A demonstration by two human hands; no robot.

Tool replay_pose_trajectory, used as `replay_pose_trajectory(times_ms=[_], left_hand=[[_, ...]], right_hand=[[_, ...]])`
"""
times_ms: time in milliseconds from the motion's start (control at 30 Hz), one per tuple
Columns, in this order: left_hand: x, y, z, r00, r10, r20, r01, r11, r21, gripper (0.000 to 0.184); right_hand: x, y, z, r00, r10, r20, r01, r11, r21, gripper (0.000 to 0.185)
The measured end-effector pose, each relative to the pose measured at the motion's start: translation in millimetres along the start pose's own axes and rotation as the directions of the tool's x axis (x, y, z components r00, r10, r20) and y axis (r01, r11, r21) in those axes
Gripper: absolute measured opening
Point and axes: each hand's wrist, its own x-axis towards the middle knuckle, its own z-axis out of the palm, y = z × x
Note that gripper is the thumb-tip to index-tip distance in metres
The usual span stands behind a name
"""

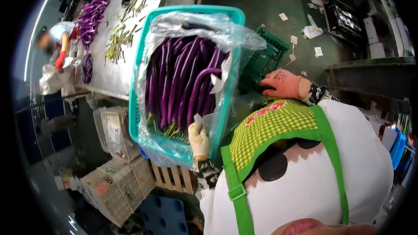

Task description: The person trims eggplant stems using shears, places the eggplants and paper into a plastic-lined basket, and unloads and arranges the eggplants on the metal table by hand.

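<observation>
My left hand point(198, 140), in a cream glove, is closed at the near end of a turquoise crate point(134, 100). A small white scrap point(198, 122), paper or plastic, shows at its fingertips. Long purple eggplants point(176, 82) lie side by side in the crate, over a clear plastic liner point(246, 38) that spills past the rim. Another white piece point(216, 82) rests on their right side. Over by the dark green crate point(272, 50), my right hand point(281, 84), in a pink glove, has its fingers apart and holds nothing visible.
A metal table point(99, 72) at the upper left bears purple eggplants point(92, 19) and green stem pieces point(119, 41). A co-worker in red gloves point(60, 60) stands beyond it. Below are a wrapped stack point(117, 187) and a wooden pallet point(172, 177). Labels point(318, 51) litter the floor.
</observation>
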Motion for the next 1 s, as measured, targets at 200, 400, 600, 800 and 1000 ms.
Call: replay_pose_trajectory(times_ms=[200, 400, 600, 800, 1000], left_hand=[[-16.6, 88.6, 49.5, 0.889, 0.107, -0.446, -0.095, 0.994, 0.050, 0.026], [39.7, 223.4, 120.3, 0.787, -0.152, -0.599, 0.014, 0.974, -0.228, 0.033], [169.7, 244.5, 183.3, 0.466, -0.274, -0.842, 0.334, 0.935, -0.119, 0.045], [237.2, 234.2, 222.0, 0.662, -0.182, -0.727, 0.523, 0.807, 0.275, 0.076], [243.2, 231.5, 218.8, 0.652, -0.270, -0.709, 0.628, 0.716, 0.305, 0.091]], right_hand=[[-18.4, 72.4, -10.8, 0.996, -0.083, -0.016, 0.084, 0.996, 0.015, 0.037], [-56.9, 212.3, -41.9, 0.991, -0.105, -0.079, 0.111, 0.991, 0.074, 0.035], [-115.5, 350.2, -81.6, 0.972, 0.231, -0.044, -0.229, 0.972, 0.048, 0.039], [-167.8, 424.0, -89.3, 0.907, 0.422, 0.000, -0.419, 0.902, 0.105, 0.042], [-156.2, 434.5, -87.6, 0.943, 0.333, 0.004, -0.331, 0.936, 0.123, 0.042]])
